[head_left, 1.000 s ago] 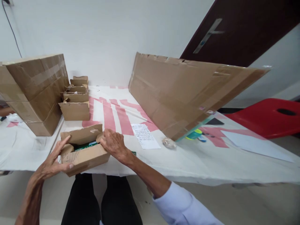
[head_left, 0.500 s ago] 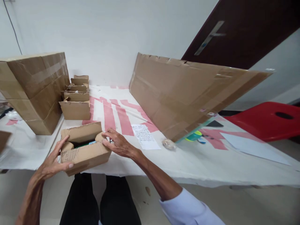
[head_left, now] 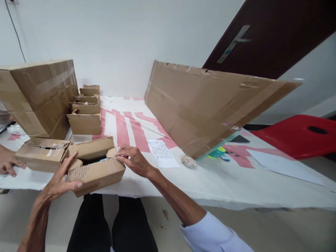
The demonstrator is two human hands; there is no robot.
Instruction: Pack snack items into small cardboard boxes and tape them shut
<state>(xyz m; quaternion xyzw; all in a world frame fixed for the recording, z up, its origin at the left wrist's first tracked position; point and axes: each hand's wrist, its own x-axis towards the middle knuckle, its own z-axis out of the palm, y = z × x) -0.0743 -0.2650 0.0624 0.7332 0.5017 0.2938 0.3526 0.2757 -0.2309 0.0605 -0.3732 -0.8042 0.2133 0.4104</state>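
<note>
A small open cardboard box (head_left: 98, 175) sits at the near edge of the white table (head_left: 223, 182). Something green and blue shows inside it. My left hand (head_left: 60, 178) grips its left end, thumb on the front wall and fingers up over the rim. My right hand (head_left: 133, 160) rests on the box's right end flap, fingers bent and pressing it. A second small box (head_left: 42, 154) lies just left of mine, with another person's hand (head_left: 9, 161) touching its left end.
A large taped carton (head_left: 39, 98) stands at the back left beside a row of small open boxes (head_left: 85, 117). A long flat cardboard sheet (head_left: 210, 105) leans at the right. A printed paper slip (head_left: 162, 153), a tape roll (head_left: 217, 152) and a red chair (head_left: 299, 134) are nearby.
Another person's hand has slid a second small box in from the left, next to mine. My right hand shifted slightly from the box's inside to its end flap. My left hand stayed put.
</note>
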